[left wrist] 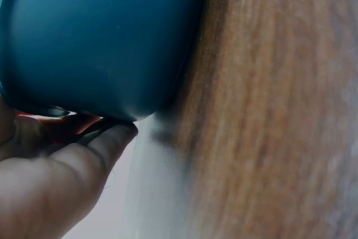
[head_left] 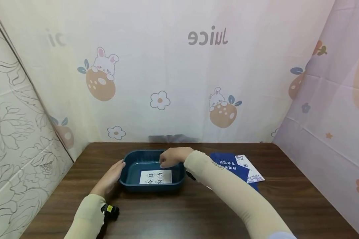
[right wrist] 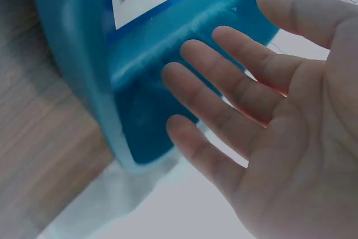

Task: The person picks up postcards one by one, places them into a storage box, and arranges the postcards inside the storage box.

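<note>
A dark teal plastic basin (head_left: 154,188) sits on the wooden table. Inside it lies a white card with large circled characters and a blue edge (head_left: 156,177); part of the card also shows in the right wrist view. My left hand (head_left: 110,177) rests against the basin's left end, its fingers on the outer wall (left wrist: 114,138) and up by the rim. Over the basin's right part hovers my right hand (head_left: 175,157). Its palm shows in the right wrist view, fingers spread and loosely bent (right wrist: 218,116), with nothing held.
Right of the basin, dark blue cards with white writing (head_left: 227,164) overlap a white card with a blue-purple pattern (head_left: 251,169), partly behind my right forearm. Printed curtains (head_left: 164,66) stand along the table's back and sides. Grey tape (head_left: 173,138) crosses the back curtain's lower edge.
</note>
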`<state>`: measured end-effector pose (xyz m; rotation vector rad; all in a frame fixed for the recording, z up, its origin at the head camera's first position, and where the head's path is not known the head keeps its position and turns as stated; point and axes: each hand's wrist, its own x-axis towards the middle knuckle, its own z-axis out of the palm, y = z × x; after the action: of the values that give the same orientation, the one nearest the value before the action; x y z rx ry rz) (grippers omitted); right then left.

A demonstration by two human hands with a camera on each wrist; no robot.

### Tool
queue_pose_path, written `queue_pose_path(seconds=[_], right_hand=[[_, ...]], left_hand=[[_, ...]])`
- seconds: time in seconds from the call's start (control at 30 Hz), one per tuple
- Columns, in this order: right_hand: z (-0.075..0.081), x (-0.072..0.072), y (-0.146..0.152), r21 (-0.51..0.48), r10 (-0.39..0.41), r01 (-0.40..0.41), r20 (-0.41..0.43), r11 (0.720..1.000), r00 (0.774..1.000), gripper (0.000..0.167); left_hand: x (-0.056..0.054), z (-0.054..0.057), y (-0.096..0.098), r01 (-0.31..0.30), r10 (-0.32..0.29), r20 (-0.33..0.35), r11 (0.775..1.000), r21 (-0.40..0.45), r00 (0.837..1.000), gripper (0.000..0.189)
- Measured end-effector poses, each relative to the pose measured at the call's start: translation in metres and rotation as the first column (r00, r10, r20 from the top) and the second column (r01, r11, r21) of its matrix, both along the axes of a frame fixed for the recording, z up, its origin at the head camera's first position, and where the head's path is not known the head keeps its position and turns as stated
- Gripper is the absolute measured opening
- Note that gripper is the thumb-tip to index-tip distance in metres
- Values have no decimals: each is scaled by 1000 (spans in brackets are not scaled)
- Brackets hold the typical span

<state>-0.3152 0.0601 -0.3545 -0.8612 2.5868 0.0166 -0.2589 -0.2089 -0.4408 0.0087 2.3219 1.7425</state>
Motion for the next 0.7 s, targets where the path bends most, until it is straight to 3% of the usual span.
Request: queue_pose_path(seconds=[0.4,0.7], right_hand=[[15,11,38,-168,46,-50,-31,984,998,39],[10,9,82,-394,12,-73,-157,916,988,27]], left_hand=[[-1,1,3,8,-8,-1,1000,24,1000,61],[0,0,0,2,-2,7,1000,12,1000,60]])
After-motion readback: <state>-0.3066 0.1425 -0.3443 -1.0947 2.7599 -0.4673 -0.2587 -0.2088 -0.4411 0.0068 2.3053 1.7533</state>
